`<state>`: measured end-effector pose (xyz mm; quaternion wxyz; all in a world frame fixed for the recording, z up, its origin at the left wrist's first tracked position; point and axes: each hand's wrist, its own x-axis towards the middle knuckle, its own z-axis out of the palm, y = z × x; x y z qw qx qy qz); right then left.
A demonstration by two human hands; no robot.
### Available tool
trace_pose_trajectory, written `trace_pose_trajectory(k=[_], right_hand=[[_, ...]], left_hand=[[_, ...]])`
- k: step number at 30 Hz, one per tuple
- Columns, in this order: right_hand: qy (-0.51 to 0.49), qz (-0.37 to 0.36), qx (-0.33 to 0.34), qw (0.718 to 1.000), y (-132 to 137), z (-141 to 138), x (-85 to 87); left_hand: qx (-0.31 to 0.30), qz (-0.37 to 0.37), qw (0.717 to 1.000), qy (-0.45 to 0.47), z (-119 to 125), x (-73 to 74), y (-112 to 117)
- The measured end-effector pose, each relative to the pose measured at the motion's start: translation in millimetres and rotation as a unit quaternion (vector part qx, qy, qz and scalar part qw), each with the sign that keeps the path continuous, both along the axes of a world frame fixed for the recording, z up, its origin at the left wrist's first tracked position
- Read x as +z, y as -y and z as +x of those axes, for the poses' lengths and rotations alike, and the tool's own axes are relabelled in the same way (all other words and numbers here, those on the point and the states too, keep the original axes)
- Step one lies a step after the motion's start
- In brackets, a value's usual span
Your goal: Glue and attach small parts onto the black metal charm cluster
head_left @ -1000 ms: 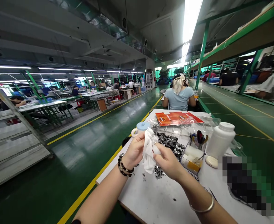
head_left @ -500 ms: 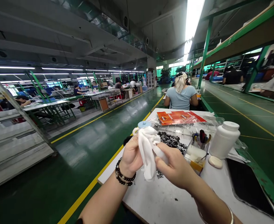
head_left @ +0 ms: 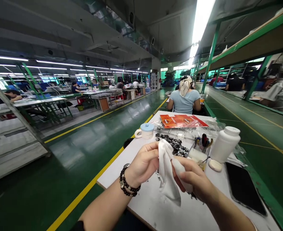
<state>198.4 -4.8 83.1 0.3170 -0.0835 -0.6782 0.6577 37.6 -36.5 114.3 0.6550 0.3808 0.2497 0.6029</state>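
Head view: the left hand (head_left: pixel 145 162) and the right hand (head_left: pixel 192 179) are both pinching a white cloth (head_left: pixel 169 175) above the white table (head_left: pixel 156 205). A pile of small black parts (head_left: pixel 174 144) is lying at the cloth's 12 o'clock, with a white bottle (head_left: pixel 224 144) at 2 o'clock.

Honestly nothing here is readable. The red-orange packets (head_left: pixel 183 121) at the far end of the table (head_left: pixel 156 205) have a dark badge-style logo and some white lettering, but it's way too small and blurry to make out any words.
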Motion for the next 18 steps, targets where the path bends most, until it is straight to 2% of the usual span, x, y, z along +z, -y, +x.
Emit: trace_pose_trajectory(k=[5, 11, 15, 18], right_hand=[[-0.062, -0.147, 0.11, 0.981, 8.2, 6.4, -5.2], [-0.113, -0.295, 0.259, 0.913, 13.4, 2.8, -13.2], [-0.133, -0.332, 0.293, 0.887, 20.4, -7.5, -17.9], [-0.115, -0.33, 0.277, 0.895, 24.8, -10.5, -18.1]], left_hand=[[-0.017, -0.019, 0.999, 0.033, 4.7, -7.8, 1.5], [-0.015, -0.033, 0.997, 0.069, 12.9, -19.6, -0.8], [-0.017, -0.038, 0.995, 0.091, 18.9, -24.4, 3.0], [-0.024, -0.046, 0.994, 0.098, 14.6, -23.6, 5.4]])
